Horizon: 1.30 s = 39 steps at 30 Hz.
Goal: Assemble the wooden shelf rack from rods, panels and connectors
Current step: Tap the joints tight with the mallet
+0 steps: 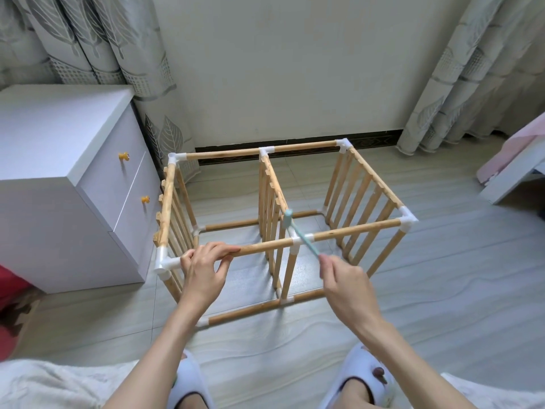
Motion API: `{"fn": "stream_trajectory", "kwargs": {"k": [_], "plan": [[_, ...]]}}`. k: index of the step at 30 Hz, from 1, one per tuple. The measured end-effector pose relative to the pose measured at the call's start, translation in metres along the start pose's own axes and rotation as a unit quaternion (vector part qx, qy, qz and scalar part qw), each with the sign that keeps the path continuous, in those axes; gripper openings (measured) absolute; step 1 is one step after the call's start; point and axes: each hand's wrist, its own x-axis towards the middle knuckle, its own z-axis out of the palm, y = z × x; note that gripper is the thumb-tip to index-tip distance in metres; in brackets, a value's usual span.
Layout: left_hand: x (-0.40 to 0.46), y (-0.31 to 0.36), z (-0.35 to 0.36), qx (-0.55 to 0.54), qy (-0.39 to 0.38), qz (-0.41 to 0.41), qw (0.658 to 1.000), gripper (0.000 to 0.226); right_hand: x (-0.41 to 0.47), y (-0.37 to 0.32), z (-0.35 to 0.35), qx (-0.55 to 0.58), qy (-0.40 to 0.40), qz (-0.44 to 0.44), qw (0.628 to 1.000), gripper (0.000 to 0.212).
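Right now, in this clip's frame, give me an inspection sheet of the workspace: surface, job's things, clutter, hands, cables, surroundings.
Surface: pale tiled floor; the work stands directly on it.
Job's things: wooden rack frame of rods and slatted panels, joined by white connectors; small teal mallet, its head over the middle front connector.
Clutter: red item at the left edge, partly out of view.
Hands: left hand grips the front top rod; right hand holds the mallet's handle.
Cables: nothing seen.
Surroundings: white drawer cabinet with yellow knobs on the left, leaf-patterned curtains both sides, plain wall behind, white slippers at the bottom.
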Motion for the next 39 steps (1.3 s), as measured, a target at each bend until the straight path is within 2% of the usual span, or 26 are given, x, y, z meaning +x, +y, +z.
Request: {"fn": "stream_trajectory", "kwargs": {"k": [2, 3, 5, 7, 9, 12, 15, 17, 20, 22, 23, 26, 28, 29, 31, 32, 33, 34, 37, 38, 39], "plan": [[0.000, 0.001, 0.000, 0.001, -0.001, 0.002, 1.000, 0.026, -0.003, -0.006, -0.004, 0.106, 0.098, -0.052, 0.988, 0.038], [0.000, 0.001, 0.000, 0.002, -0.003, 0.002, 1.000, 0.025, -0.004, -0.007, -0.005, 0.116, 0.099, -0.062, 0.986, 0.038], [0.001, 0.001, -0.001, 0.010, -0.007, -0.001, 1.000, 0.025, -0.003, -0.003, 0.001, 0.015, 0.006, -0.031, 0.999, 0.038], [0.004, 0.000, -0.003, 0.014, -0.020, -0.011, 1.000, 0.025, -0.001, 0.007, 0.001, -0.093, -0.078, 0.027, 0.992, 0.040], [0.008, -0.001, -0.005, 0.018, -0.031, -0.018, 0.999, 0.026, 0.004, 0.012, -0.007, -0.032, -0.065, 0.039, 0.997, 0.040], [0.015, -0.002, -0.007, 0.056, -0.008, -0.046, 0.997, 0.025, 0.007, 0.014, -0.023, 0.043, 0.012, 0.032, 0.999, 0.041], [0.025, -0.003, -0.008, 0.140, 0.046, -0.106, 0.983, 0.024, 0.011, 0.024, -0.032, -0.005, -0.026, 0.071, 0.997, 0.043], [0.030, 0.002, -0.007, 0.163, 0.057, -0.088, 0.981, 0.035, 0.016, 0.033, -0.039, -0.035, -0.022, 0.088, 0.995, 0.045], [0.028, 0.029, 0.004, 0.185, -0.008, 0.050, 0.982, 0.063, 0.025, 0.032, -0.055, 0.024, 0.117, 0.077, 0.990, 0.042], [0.025, 0.053, 0.018, 0.193, -0.078, 0.128, 0.970, 0.074, 0.033, 0.029, -0.065, 0.089, 0.217, 0.065, 0.970, 0.037], [0.024, 0.062, 0.025, 0.193, -0.111, 0.135, 0.966, 0.076, 0.036, 0.030, -0.070, 0.104, 0.245, 0.058, 0.962, 0.037], [0.026, 0.074, 0.041, 0.200, -0.200, 0.059, 0.957, 0.071, 0.037, 0.036, -0.076, 0.090, 0.292, 0.037, 0.951, 0.037], [0.025, 0.073, 0.044, 0.209, -0.200, 0.044, 0.956, 0.069, 0.027, 0.046, -0.070, 0.081, 0.309, 0.043, 0.947, 0.035], [0.025, 0.071, 0.044, 0.205, -0.195, 0.043, 0.958, 0.068, 0.023, 0.055, -0.063, 0.069, 0.286, 0.067, 0.954, 0.036], [0.024, 0.069, 0.041, 0.200, -0.194, 0.047, 0.959, 0.066, 0.014, 0.073, -0.045, -0.016, 0.139, 0.167, 0.976, 0.038], [0.024, 0.069, 0.041, 0.197, -0.192, 0.050, 0.960, 0.065, 0.012, 0.080, -0.040, -0.051, 0.075, 0.202, 0.975, 0.040], [0.025, 0.069, 0.041, 0.195, -0.190, 0.049, 0.961, 0.065, 0.013, 0.083, -0.040, -0.051, 0.061, 0.213, 0.974, 0.041], [0.025, 0.069, 0.042, 0.192, -0.187, 0.047, 0.962, 0.065, 0.016, 0.082, -0.044, -0.022, 0.091, 0.202, 0.975, 0.042], [0.024, 0.070, 0.043, 0.189, -0.183, 0.048, 0.964, 0.066, 0.021, 0.065, -0.061, 0.052, 0.280, 0.118, 0.951, 0.036], [0.024, 0.070, 0.043, 0.186, -0.181, 0.047, 0.965, 0.066, 0.021, 0.064, -0.062, 0.052, 0.308, 0.105, 0.944, 0.036], [0.024, 0.070, 0.043, 0.184, -0.181, 0.046, 0.965, 0.066, 0.020, 0.065, -0.059, 0.044, 0.290, 0.117, 0.949, 0.037]]}}
